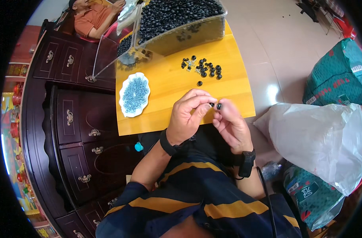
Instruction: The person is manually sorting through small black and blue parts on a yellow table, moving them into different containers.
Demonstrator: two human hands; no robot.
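Note:
My left hand pinches a small black piece between thumb and forefinger, over the near edge of the yellow table. Facing it, my right hand is closed on a round black plastic piece with a hole; its upper fingers are smeared by motion. The two pieces nearly meet, and I cannot tell whether they touch. One loose black bead-like piece lies just beyond my hands. Farther back is a scattered group of black pieces with a few small clear bits among them.
A white scalloped dish of small clear bluish pieces stands at left. Clear bins of black pieces fill the table's far end. Dark drawers line the left. White and teal sacks stand right. Another person sits far left.

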